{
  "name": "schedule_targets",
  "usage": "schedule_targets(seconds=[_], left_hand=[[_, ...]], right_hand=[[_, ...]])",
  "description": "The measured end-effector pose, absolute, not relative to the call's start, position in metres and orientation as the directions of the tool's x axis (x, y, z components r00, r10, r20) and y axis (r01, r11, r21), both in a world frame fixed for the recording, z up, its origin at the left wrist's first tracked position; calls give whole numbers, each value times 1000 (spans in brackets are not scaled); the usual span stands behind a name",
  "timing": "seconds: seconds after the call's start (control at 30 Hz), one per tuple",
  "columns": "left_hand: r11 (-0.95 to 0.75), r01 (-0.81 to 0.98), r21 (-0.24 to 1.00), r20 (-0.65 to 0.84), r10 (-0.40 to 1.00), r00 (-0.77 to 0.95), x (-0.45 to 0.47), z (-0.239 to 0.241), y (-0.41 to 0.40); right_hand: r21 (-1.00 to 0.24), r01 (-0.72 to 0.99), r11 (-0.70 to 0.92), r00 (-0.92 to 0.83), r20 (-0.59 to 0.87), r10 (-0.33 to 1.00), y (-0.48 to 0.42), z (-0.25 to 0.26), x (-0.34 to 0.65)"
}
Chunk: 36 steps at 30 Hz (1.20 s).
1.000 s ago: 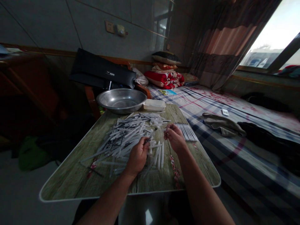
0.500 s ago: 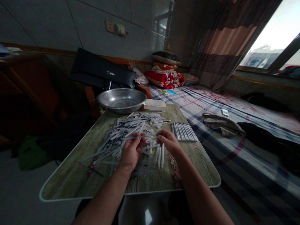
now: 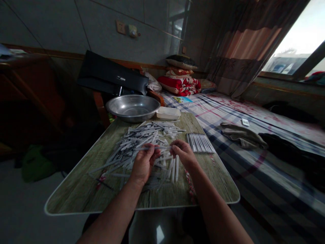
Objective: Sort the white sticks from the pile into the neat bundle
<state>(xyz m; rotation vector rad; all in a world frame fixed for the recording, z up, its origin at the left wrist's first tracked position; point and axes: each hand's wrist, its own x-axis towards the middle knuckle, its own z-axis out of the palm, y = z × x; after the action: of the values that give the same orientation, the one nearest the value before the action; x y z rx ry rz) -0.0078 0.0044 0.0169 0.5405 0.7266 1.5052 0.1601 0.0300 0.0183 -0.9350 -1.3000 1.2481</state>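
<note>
Over the pile, my left hand [image 3: 145,162] pinches a slim, whitish pen-like tube [image 3: 165,147] between thumb and fingers. The tube lies roughly level, running across from one hand to the other. My right hand [image 3: 184,153] is closed at its right end, fingertips together. Beneath and beyond both hands spreads a loose heap of pen-like tubes [image 3: 132,139], white and clear with some dark parts. To the right of my right hand, a tidy row of white pens [image 3: 200,143] with dark ends lies side by side.
At the table's [image 3: 76,193] far end are a wide metal basin [image 3: 133,107] and a shallow white plastic tray [image 3: 168,113]. A bed with a checked sheet [image 3: 210,112] adjoins on the right, carrying folded bedding [image 3: 179,84] and clothing [image 3: 237,135]. A dark case-like object [image 3: 111,74] leans behind the basin.
The view has shifted slightly. Both hands keep their hold on the tube, and the heap and the row look the same.
</note>
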Motion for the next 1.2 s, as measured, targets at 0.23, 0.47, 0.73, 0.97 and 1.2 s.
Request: schedule_targets(seconds=[0.23,0.47,0.73,0.97,1.2], left_hand=[[22,-651,759,-86,994,-66,-9,13,4],[-20,-545,838,-72,987,-147,-11,10,6],[-90,-386,918,9,978,-207,-8,11,5],[-145,-324,935,74,973,-220,-10,6,7],[-194,-311,931,122,964,-237,-8,6,6]], right_hand=[[-985,-108,138,-206,158,966,29,18,155],[-993,5,120,-320,112,941,27,10,158],[-959,217,183,-267,122,956,18,15,152],[-911,335,242,-254,160,954,17,13,147],[-931,300,208,-200,152,968,13,14,143]])
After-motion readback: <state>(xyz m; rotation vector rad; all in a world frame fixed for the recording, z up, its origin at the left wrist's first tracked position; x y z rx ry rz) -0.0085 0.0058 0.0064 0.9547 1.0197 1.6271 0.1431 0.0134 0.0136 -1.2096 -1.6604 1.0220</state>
